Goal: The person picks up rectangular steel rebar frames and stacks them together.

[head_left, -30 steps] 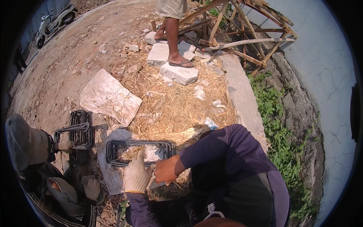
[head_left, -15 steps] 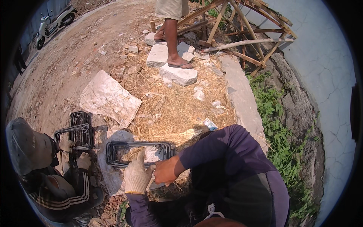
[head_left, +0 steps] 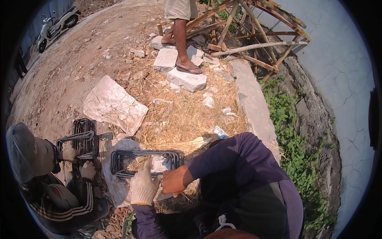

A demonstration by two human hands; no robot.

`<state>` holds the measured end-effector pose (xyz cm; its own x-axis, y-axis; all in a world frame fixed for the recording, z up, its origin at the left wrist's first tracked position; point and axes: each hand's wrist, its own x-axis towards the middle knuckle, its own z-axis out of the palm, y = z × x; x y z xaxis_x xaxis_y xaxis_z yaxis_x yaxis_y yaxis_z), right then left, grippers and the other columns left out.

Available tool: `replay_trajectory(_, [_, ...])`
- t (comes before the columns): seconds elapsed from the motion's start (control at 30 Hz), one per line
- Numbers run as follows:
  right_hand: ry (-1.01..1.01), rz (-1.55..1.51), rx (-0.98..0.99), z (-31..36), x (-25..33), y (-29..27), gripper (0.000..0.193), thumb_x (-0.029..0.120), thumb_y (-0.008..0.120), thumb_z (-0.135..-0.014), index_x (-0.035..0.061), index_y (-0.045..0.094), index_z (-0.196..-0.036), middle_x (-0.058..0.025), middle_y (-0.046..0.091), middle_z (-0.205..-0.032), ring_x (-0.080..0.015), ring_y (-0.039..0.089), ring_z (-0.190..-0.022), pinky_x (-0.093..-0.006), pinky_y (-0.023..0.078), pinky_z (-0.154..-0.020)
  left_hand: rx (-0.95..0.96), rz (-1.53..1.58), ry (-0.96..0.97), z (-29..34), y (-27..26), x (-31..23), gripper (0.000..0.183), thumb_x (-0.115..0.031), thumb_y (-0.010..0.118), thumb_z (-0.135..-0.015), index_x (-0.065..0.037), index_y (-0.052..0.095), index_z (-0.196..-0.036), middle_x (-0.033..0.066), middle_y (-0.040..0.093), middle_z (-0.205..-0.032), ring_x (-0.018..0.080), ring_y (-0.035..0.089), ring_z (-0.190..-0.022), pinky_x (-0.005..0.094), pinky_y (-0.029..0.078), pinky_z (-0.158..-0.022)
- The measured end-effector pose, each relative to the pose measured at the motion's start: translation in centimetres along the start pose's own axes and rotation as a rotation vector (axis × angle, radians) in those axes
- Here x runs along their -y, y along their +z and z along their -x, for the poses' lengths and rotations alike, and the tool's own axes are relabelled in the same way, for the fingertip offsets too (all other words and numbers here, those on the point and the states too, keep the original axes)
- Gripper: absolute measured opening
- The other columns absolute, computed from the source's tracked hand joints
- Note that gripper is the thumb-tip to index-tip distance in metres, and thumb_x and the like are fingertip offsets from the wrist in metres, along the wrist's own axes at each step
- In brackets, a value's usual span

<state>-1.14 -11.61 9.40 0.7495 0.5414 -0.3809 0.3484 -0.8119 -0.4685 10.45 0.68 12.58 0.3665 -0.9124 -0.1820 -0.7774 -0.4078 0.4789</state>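
Observation:
A bundle of dark rectangular steel rebar stirrups (head_left: 115, 163) lies in front of me, one long side close to my body. My left hand (head_left: 144, 187), in a knitted off-white glove, closes on the near bars, with its index finger lying up across them. Bare and curled, my right hand (head_left: 175, 181) meets the gloved fingertips at the near right part of the bundle. What its fingers hold is hidden from view.
On my left, a co-worker's gloved hand (head_left: 87, 170) is at another stirrup stack (head_left: 84, 144). A white sack (head_left: 115, 104) and straw (head_left: 187, 115) cover the ground ahead. Someone in sandals stands on broken blocks (head_left: 187, 79). Wooden trestles (head_left: 274, 40) lean near the wall on the right.
Almost nothing differs. The view has shifted very slightly, and both my hands stay together at the near side of the stirrups.

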Motion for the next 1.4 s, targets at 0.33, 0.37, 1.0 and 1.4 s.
replay_trajectory(0.33, [-0.006, 0.009, 0.025, -0.2, 0.3, -0.6, 0.033, 0.036, 0.073, -0.084, 0.0051, 0.070, -0.096, -0.0147, 0.071, -0.086, -0.0372, 0.070, -0.090, -0.0506, 0.052, -0.083, -0.029, 0.006, 0.021, 0.2, 0.1, 0.5, 0.077, -0.027, 0.080, -0.079, -0.013, 0.044, -0.145, 0.0144, 0.068, -0.107, 0.0372, 0.067, -0.094, 0.0461, 0.053, -0.079])
replay_trajectory(0.37, [-0.011, 0.014, 0.021, -0.3, 0.4, -0.6, 0.033, 0.036, 0.073, -0.084, 0.0049, 0.070, -0.096, -0.0148, 0.071, -0.086, -0.0373, 0.070, -0.090, -0.0507, 0.052, -0.083, -0.023, 0.011, 0.016, 0.2, -0.1, 0.4, 0.076, -0.027, 0.080, -0.079, -0.012, 0.044, -0.145, 0.0144, 0.068, -0.108, 0.0373, 0.067, -0.095, 0.0461, 0.053, -0.079])
replay_trajectory(1.0, [0.036, 0.007, 0.062, 0.9, 0.4, -1.8, 0.030, 0.035, 0.068, -0.089, 0.0086, 0.067, -0.103, -0.0132, 0.069, -0.089, -0.0346, 0.068, -0.094, -0.0489, 0.045, -0.086, -0.051, -0.023, 0.000, -0.3, 0.4, 0.4, 0.069, -0.033, 0.075, -0.084, -0.006, 0.045, -0.140, 0.0198, 0.066, -0.100, 0.0402, 0.067, -0.094, 0.0495, 0.054, -0.077])
replay_trajectory(1.4, [-0.047, 0.068, -0.007, 0.8, 0.6, -0.6, 0.033, 0.033, 0.063, -0.093, 0.0156, 0.063, -0.122, -0.0108, 0.068, -0.109, -0.0284, 0.064, -0.112, -0.0484, 0.043, -0.098, -0.189, -0.077, -0.015, 0.5, 3.5, 1.8, 0.050, -0.029, 0.077, -0.079, -0.002, 0.054, -0.115, 0.0156, 0.065, -0.098, 0.0325, 0.071, -0.087, 0.0440, 0.054, -0.073])
